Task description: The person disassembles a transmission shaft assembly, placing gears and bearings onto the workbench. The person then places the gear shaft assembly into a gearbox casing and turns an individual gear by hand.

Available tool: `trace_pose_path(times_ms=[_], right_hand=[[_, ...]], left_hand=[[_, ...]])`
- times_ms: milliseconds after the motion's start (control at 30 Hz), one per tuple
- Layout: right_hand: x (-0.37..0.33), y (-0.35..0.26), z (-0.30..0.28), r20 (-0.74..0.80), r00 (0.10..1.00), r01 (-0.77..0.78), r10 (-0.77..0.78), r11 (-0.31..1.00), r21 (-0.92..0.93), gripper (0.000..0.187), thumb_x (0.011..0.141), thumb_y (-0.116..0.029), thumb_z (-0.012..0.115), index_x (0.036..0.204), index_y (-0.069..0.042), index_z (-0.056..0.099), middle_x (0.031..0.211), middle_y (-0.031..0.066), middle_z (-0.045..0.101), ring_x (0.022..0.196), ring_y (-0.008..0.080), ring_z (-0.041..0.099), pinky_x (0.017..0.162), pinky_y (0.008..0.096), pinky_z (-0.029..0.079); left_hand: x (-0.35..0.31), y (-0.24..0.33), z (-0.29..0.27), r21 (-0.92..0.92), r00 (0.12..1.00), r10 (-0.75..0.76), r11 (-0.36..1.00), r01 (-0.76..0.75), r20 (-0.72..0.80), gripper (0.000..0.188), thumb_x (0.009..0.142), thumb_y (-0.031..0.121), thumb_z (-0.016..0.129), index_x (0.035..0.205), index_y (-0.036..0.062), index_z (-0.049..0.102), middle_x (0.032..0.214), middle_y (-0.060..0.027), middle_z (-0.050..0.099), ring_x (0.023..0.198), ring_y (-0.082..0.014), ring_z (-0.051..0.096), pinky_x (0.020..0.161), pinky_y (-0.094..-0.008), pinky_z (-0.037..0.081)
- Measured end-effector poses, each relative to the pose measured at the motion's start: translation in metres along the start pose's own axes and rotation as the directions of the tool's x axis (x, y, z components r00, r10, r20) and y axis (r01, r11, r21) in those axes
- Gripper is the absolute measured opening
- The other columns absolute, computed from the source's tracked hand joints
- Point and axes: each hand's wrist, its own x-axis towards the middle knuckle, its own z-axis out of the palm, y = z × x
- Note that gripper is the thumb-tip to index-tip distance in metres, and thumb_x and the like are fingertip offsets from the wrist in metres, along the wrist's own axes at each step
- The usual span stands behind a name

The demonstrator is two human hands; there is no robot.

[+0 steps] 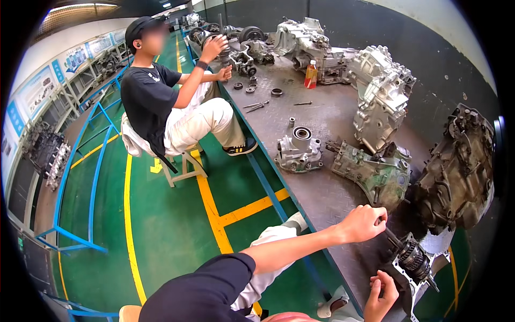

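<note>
My left hand is closed around the end of a gear shaft, at the right of the head view. The shaft's stacked gears lie over an open silver gearbox housing half near the table's front end. Beside that housing my right hand is held with loosely curled fingers, nothing visible in them. Just beyond my left hand sits a greenish, stained gearbox casing. A large dark, oily transmission stands to its right.
The metal-topped table carries a small silver housing, an upright silver gearbox, a drink bottle, bearing rings and bolts. A seated co-worker handles a part farther along. Blue rails stand at left.
</note>
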Motion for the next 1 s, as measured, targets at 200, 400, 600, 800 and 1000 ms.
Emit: trace_pose_path(times_ms=[200, 400, 600, 800, 1000], right_hand=[[0.007, -0.011, 0.001, 0.014, 0.989, 0.147, -0.147, 0.989, -0.015, 0.018, 0.095, -0.005, 0.061, 0.11, 0.003, 0.068, 0.089, 0.0132, 0.072, 0.077, 0.0199, 0.068, 0.07, 0.0307, 0.054], [0.007, -0.004, 0.001, 0.032, 0.991, 0.13, -0.131, 0.991, 0.015, 0.018, 0.096, -0.005, 0.06, 0.11, 0.003, 0.068, 0.09, 0.0135, 0.072, 0.078, 0.0209, 0.069, 0.071, 0.0312, 0.054], [0.008, -0.006, -0.003, 0.047, 0.993, 0.111, -0.11, 0.994, -0.012, 0.019, 0.096, -0.005, 0.06, 0.111, 0.003, 0.068, 0.091, 0.0138, 0.072, 0.08, 0.0219, 0.069, 0.072, 0.032, 0.054], [0.003, -0.002, -0.005, 0.072, 0.996, 0.055, -0.053, 0.998, -0.031, 0.021, 0.096, -0.006, 0.059, 0.112, 0.003, 0.068, 0.094, 0.0144, 0.071, 0.081, 0.0226, 0.069, 0.073, 0.0326, 0.054], [0.001, 0.002, -0.005, 0.058, 0.996, 0.071, -0.069, 0.997, -0.038, 0.021, 0.096, -0.007, 0.059, 0.112, 0.003, 0.068, 0.093, 0.0145, 0.071, 0.081, 0.0233, 0.069, 0.073, 0.0331, 0.054]], left_hand=[[0.001, -0.001, -0.021, -0.432, 0.991, -0.136, 0.893, 0.129, 0.014, 0.014, 0.095, 0.014, 0.058, 0.099, 0.0009, 0.062, 0.068, -0.0028, 0.064, 0.063, -0.0085, 0.06, 0.058, -0.0268, 0.046], [0.005, -0.02, -0.02, -0.568, 0.969, -0.201, 0.785, 0.248, 0.146, 0.016, 0.096, 0.013, 0.056, 0.108, 0.0029, 0.059, 0.081, -0.0009, 0.064, 0.073, -0.0071, 0.059, 0.06, -0.0239, 0.046], [0.003, -0.028, -0.022, -0.553, 0.957, -0.23, 0.781, 0.29, 0.177, 0.016, 0.096, 0.012, 0.056, 0.108, 0.0029, 0.059, 0.084, -0.0018, 0.064, 0.077, -0.0081, 0.059, 0.063, -0.0246, 0.047], [-0.001, -0.026, -0.02, -0.539, 0.955, -0.222, 0.789, 0.294, 0.197, 0.017, 0.096, 0.013, 0.056, 0.109, 0.0027, 0.059, 0.084, -0.0016, 0.063, 0.076, -0.0081, 0.057, 0.064, -0.0247, 0.047], [-0.002, -0.024, -0.018, -0.562, 0.954, -0.209, 0.773, 0.295, 0.213, 0.018, 0.096, 0.014, 0.056, 0.108, 0.0025, 0.059, 0.083, -0.0016, 0.063, 0.075, -0.008, 0.057, 0.063, -0.0251, 0.047]])
